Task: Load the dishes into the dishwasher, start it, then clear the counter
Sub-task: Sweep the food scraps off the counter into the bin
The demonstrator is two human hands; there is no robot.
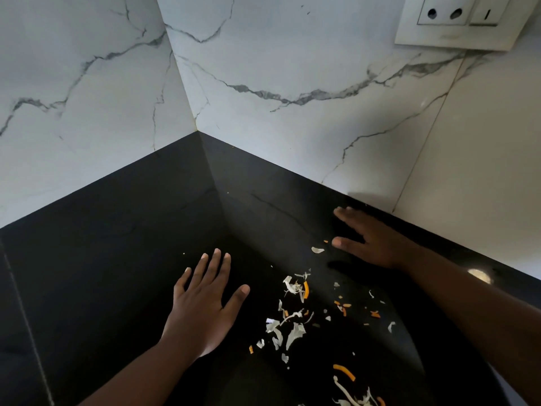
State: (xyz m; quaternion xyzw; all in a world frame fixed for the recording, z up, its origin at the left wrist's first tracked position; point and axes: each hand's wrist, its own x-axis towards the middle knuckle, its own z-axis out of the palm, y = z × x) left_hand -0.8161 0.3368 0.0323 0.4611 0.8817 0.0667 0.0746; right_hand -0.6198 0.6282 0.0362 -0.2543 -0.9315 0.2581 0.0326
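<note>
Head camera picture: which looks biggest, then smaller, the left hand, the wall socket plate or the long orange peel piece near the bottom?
1. Wall socket plate, though partly cut off.
2. Left hand, closer to the camera, so unsure.
3. Orange peel piece, clearly smallest.

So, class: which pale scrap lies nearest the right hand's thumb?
The lone pale scrap just left of the right hand; the others lie clustered lower down.

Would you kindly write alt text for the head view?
Two bare hands, left hand and right hand, spread flat on a black counter either side of scattered vegetable scraps, in a marble-tiled corner.
</note>
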